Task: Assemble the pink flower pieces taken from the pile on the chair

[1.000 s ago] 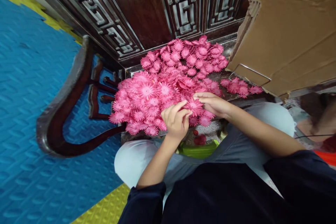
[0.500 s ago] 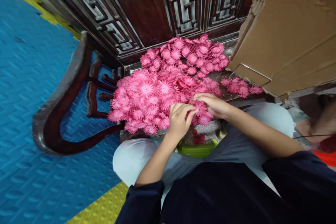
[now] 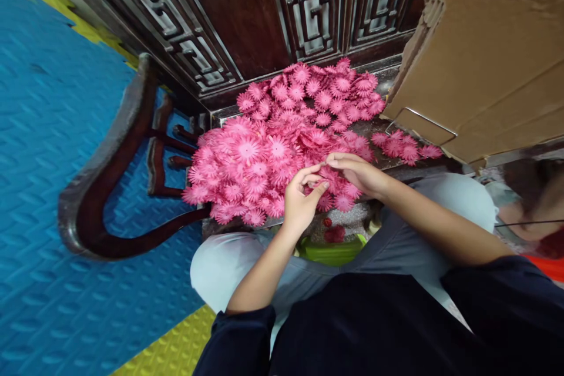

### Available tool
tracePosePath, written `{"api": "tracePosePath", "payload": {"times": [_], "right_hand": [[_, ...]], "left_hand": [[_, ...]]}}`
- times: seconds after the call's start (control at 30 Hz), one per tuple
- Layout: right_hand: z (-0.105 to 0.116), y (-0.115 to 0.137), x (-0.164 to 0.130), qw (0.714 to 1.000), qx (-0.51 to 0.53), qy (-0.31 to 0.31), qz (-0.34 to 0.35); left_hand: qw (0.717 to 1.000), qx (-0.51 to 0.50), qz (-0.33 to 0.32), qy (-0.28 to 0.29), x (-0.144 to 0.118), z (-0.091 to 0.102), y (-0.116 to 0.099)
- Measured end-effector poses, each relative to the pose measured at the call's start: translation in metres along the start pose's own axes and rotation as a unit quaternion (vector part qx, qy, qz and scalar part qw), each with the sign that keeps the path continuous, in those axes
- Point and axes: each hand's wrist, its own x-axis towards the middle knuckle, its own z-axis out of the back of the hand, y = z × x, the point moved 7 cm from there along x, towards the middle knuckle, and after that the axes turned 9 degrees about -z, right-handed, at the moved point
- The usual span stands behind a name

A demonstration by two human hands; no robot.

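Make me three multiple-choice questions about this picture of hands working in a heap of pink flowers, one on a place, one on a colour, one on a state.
1. Where does the cardboard box stand?
A. right of the pink flower heap
B. on the floor mat
C. on the person's lap

2. What colour is most of the floor mat?
A. red
B. blue
C. white

3. How are the left hand and right hand?
A. both resting flat on the knees
B. far apart
C. close together, fingertips pinching a flower at the heap's near edge

Answers: 1 A, the box fills the upper right beside the heap. 2 B, blue tiles with a yellow border. 3 C, the fingers meet over one flower.
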Motion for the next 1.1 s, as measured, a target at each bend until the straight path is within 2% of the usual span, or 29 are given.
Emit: {"api": "tracePosePath", "payload": {"times": [0.1, 0.27, 0.33, 0.53, 0.7, 0.93, 1.1], "right_hand": [[-0.003, 0.002, -0.001, 0.999, 0.026, 0.046, -0.001], [-0.011, 0.005, -0.003, 0.99, 0.017, 0.138, -0.003], [-0.009, 0.003, -0.002, 0.991, -0.015, 0.135, -0.001], [-0.005, 0.005, -0.004, 0.993, -0.053, 0.103, 0.018], [-0.01, 0.017, -0.011, 0.992, -0.05, 0.094, 0.066], [-0.022, 0.018, -0.017, 0.985, -0.023, 0.133, 0.104], [-0.021, 0.014, -0.019, 0.991, 0.046, 0.087, 0.093]], "left_hand": [[0.999, -0.024, 0.018, -0.023, 0.0, 0.004, 0.001], [0.995, -0.056, -0.006, -0.082, -0.001, 0.013, -0.01], [0.996, -0.046, -0.012, -0.079, -0.001, 0.014, -0.012], [0.998, -0.05, 0.015, -0.019, 0.003, 0.011, -0.007], [0.995, -0.078, -0.006, -0.059, -0.003, 0.015, -0.01], [0.986, -0.119, -0.026, -0.113, -0.022, 0.011, -0.029], [0.984, -0.142, -0.013, -0.112, -0.024, 0.004, -0.04]]}}
